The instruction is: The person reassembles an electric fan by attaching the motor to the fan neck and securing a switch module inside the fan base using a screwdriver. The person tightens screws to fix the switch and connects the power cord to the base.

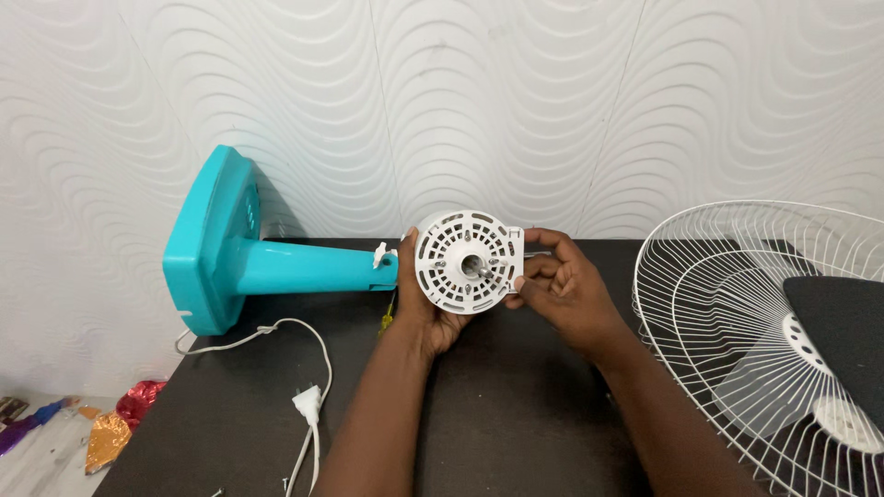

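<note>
A round white fan motor housing (468,261) with vent slots and a metal shaft at its middle faces me at the centre of the dark table (516,414). My left hand (416,304) grips its left side from behind and below. My right hand (564,287) pinches its right edge with the fingertips. The housing joins a teal stand (276,267) lying on its side, whose square teal base (207,241) leans toward the wall at the left.
A white wire fan grille (737,304) lies at the right, with a dark flat piece (843,331) on it. A white cord and plug (308,400) trail over the table's left part. A yellow-handled tool (387,319) peeks out under my left wrist. Shiny foil scraps (120,423) lie on the floor.
</note>
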